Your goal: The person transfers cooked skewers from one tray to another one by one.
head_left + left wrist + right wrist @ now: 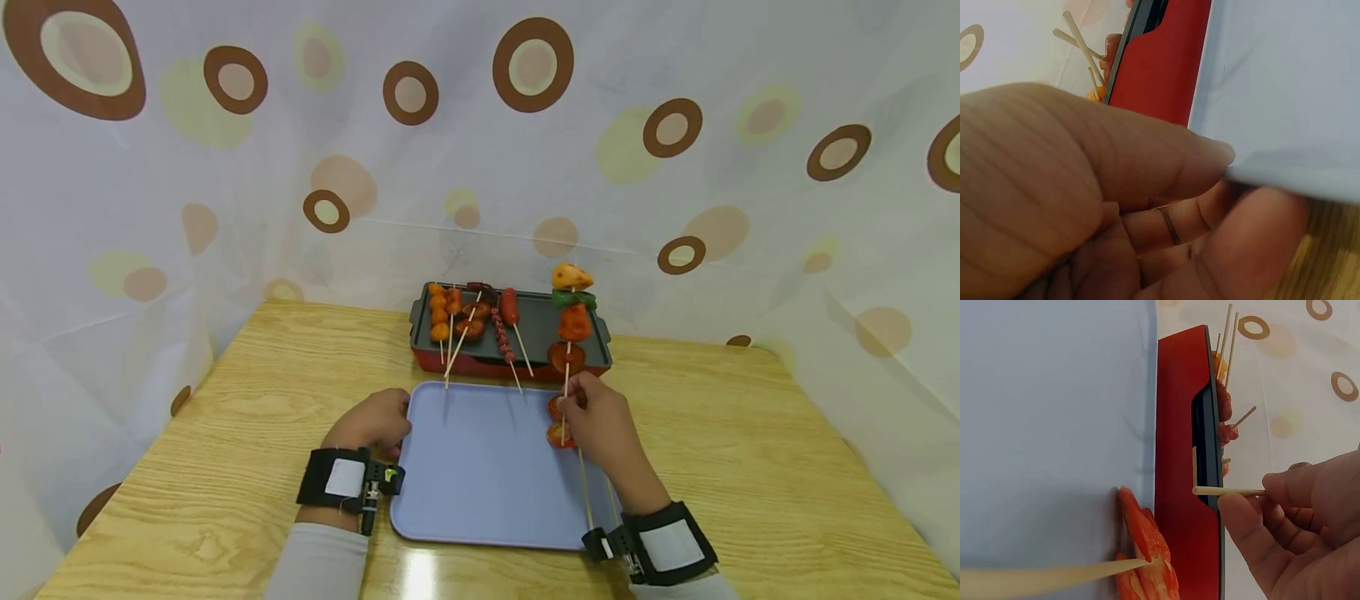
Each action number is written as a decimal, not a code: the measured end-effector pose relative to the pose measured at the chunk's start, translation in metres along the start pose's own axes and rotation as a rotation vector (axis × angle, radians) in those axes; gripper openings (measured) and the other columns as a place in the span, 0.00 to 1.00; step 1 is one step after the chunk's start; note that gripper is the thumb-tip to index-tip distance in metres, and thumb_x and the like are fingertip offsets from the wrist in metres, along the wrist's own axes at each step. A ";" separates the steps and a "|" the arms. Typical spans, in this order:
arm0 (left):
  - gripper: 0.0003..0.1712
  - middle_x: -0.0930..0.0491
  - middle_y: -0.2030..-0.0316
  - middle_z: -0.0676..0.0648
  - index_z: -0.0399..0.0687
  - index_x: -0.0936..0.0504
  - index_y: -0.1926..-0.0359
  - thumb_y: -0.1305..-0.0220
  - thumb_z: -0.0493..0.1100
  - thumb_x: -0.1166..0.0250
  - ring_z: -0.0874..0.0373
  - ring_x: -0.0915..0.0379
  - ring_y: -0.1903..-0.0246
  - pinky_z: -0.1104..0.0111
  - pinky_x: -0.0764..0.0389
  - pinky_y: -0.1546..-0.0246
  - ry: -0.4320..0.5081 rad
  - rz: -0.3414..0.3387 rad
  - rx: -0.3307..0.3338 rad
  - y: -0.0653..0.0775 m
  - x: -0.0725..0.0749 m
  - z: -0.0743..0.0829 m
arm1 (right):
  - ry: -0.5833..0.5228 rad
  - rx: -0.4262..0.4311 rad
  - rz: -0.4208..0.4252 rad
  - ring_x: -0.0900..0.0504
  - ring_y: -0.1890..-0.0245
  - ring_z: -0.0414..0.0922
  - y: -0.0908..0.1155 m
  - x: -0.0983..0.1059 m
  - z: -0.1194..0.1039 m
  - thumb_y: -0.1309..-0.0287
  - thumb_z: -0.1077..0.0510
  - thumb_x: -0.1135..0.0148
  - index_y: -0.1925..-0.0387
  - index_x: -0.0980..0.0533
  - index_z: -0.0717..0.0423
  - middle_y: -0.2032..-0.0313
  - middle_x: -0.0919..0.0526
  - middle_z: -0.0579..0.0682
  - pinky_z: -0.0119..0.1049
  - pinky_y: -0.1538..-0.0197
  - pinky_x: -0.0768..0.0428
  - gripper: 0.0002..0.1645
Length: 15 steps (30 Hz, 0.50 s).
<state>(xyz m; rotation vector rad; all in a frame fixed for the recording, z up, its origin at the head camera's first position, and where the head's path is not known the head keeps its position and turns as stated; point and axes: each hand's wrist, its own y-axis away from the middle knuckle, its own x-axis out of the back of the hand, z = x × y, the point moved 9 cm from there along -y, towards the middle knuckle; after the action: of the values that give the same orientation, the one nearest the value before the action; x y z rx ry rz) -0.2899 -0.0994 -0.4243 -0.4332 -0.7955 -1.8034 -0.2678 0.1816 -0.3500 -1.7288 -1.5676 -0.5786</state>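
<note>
My left hand (378, 422) holds the left edge of a pale blue-grey tray (487, 475); in the left wrist view the thumb lies on the rim and the fingers are underneath. Over the tray's right side, my right hand (606, 423) pinches the bare stick of a food skewer (574, 323). That skewer bears a yellow chunk, a green piece, an orange-red piece and a round brown slice, and overlaps the grill's right end in the head view. Below the right hand, another skewer with red pieces (1154, 550) lies on the tray, partly hidden by the hand.
Right behind the tray stands a red grill box with a dark top (538, 333). Several skewers lie on its left half, among them orange balls (438, 312) and a red sausage (509, 307), sticks pointing over the front. A patterned cloth (450, 167) hangs behind the wooden table (300, 358).
</note>
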 end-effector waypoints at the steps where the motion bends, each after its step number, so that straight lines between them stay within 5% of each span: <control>1: 0.18 0.23 0.70 0.42 0.33 0.23 0.48 0.40 0.27 0.44 0.53 0.24 0.79 0.67 0.22 0.79 0.000 0.001 0.001 0.000 0.000 0.000 | -0.003 -0.002 -0.002 0.26 0.81 0.42 0.002 0.000 0.000 0.37 0.64 0.41 0.59 0.25 0.63 0.74 0.23 0.50 0.35 0.78 0.28 0.06; 15: 0.16 0.24 0.71 0.42 0.34 0.23 0.51 0.41 0.27 0.44 0.53 0.24 0.79 0.67 0.21 0.79 -0.015 -0.004 0.007 -0.003 -0.001 -0.002 | -0.030 -0.052 -0.106 0.21 0.80 0.41 0.028 -0.003 0.002 0.37 0.66 0.42 0.61 0.28 0.62 0.75 0.23 0.50 0.34 0.77 0.23 0.04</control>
<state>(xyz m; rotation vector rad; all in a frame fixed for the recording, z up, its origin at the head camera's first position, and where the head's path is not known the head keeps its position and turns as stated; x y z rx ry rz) -0.2927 -0.0996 -0.4274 -0.4411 -0.8130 -1.8021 -0.2410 0.1809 -0.3596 -1.7071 -1.6863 -0.6535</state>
